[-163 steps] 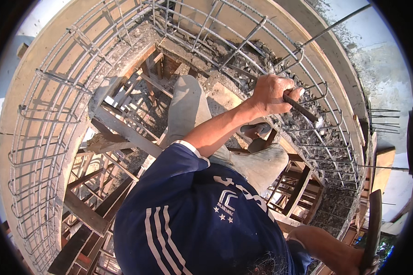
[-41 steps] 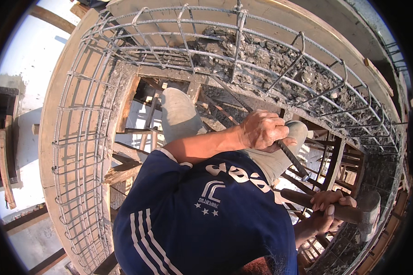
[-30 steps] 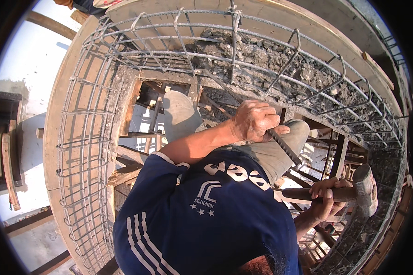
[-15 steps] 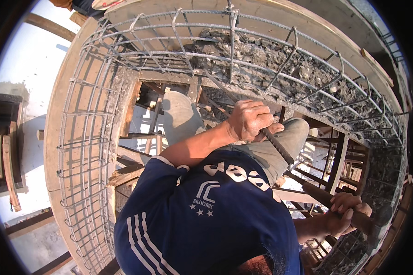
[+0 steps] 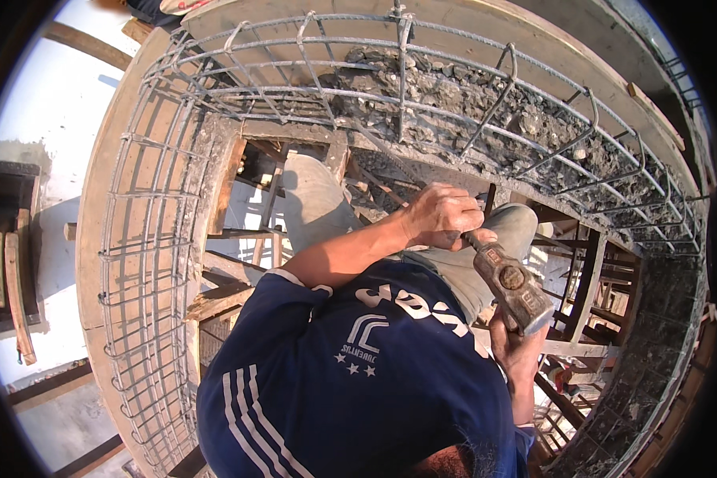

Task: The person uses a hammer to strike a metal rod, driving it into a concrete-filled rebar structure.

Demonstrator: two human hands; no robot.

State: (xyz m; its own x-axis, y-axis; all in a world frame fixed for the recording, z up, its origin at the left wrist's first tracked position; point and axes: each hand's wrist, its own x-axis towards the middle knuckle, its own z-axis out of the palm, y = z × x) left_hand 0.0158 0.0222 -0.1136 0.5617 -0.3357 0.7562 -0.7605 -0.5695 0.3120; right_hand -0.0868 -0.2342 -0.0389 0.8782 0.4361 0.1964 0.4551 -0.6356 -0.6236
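My left hand [image 5: 444,217] is closed around a ribbed steel bar [image 5: 394,162]. The bar slants from the concrete edge at the far side down toward me on the right. At its near end is the heavy steel head of a sledgehammer [image 5: 511,277], which covers that end; whether they touch I cannot tell. Below the hammer head my right hand [image 5: 520,346] grips the hammer, its fingers partly hidden behind the head. The handle is mostly out of sight. Beyond the bar lies rough, broken concrete [image 5: 470,99] inside a rebar cage [image 5: 402,72].
Wooden form boards [image 5: 107,239] line the rebar cages at the left and far side. A concrete beam [image 5: 653,319] runs along the right. Below me are timber props and planks [image 5: 585,279] with gaps between them. A dark opening with wood strips [image 5: 12,263] is at far left.
The hammer has swung from the lower right up and left to the bar's near end, my right hand moving with it. My left hand stays on the bar, shifted slightly.
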